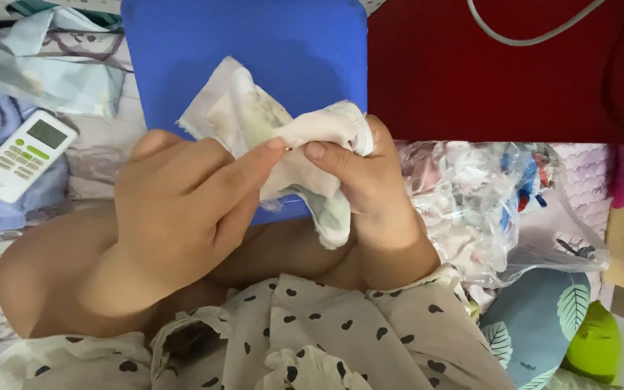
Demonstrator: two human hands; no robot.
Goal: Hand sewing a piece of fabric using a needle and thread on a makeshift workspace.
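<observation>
Over the blue board (pixel 254 50), both hands pinch a cloth scrap (pixel 254 119) lying upper-left to lower-right.

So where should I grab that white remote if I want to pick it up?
Probably by its two long edges, around the middle. The white remote lies flat and slanted on the cloth at the far left, screen end tilted up to the right, with nothing on top of it. Coming straight down from above looks easiest. Both hands are busy: the left hand and right hand pinch a pale cloth piece.

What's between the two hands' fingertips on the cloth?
Head view: a tiny red dot, perhaps a pin head, sits between the left hand and right hand, against the white cloth.
</observation>
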